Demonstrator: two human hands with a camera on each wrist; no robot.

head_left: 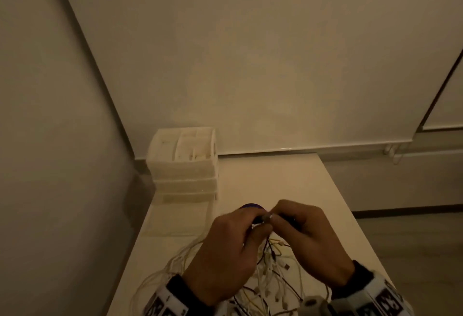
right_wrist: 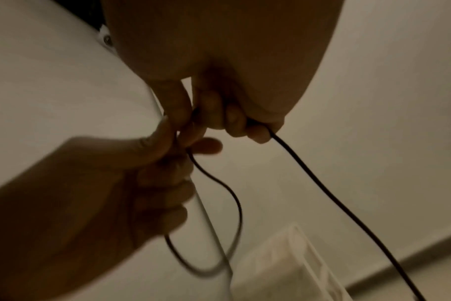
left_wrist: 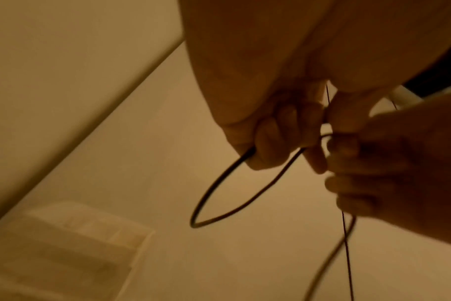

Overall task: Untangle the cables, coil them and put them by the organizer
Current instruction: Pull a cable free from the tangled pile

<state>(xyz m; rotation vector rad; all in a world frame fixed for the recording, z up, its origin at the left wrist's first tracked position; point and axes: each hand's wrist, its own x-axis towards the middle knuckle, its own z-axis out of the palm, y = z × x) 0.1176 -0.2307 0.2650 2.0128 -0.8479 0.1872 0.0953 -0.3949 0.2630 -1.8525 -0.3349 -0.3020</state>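
The right hand [right_wrist: 219, 67] curls its fingers [right_wrist: 234, 118] round a black cable [right_wrist: 330, 193] that trails down to the right. From the left, the left hand [right_wrist: 95, 183] pinches the same cable just beside them, a loop hanging below. The white organizer [right_wrist: 283, 270] sits at the lower right.

Black cable [left_wrist: 214, 195]; white and yellow cables [head_left: 270, 273]; translucent white organizer [head_left: 184, 163]; white table [head_left: 275, 180]; black-and-white patterned wristbands [head_left: 162, 303].
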